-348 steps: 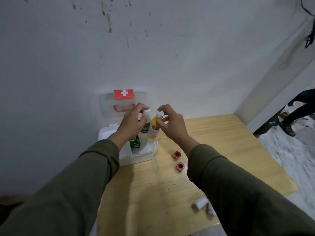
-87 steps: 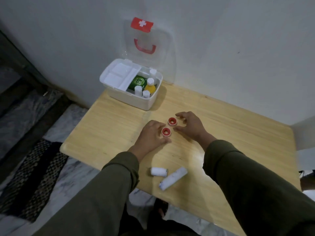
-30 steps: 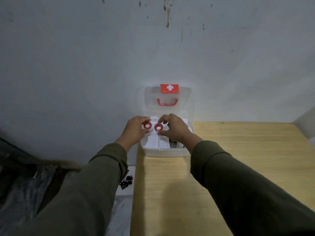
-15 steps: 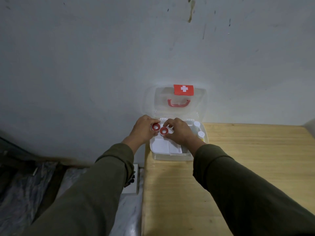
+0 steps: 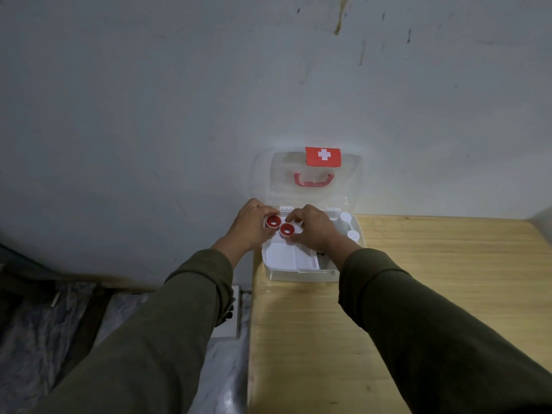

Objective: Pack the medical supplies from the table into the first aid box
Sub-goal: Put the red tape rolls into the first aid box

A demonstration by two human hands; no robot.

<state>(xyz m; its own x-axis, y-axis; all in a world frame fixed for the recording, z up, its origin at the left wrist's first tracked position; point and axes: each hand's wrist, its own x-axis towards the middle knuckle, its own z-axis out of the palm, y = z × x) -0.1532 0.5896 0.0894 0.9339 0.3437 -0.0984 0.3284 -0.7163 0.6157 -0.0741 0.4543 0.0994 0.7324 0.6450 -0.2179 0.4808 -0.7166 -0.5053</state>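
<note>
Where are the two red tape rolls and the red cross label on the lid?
left tape roll [image 5: 272,221], head view, on its red core.
right tape roll [image 5: 287,230], head view, on its red core.
red cross label [image 5: 323,156], head view, on the white cross.

- The person is wearing a dark olive-green top with long sleeves.
- The left sleeve [image 5: 167,333] is showing folds and a loose, wrinkled cuff near the wrist.
- The right sleeve [image 5: 418,324] is ending at the wrist.
- The left hand [image 5: 252,224] and the right hand [image 5: 313,227] are wearing nothing.
</note>
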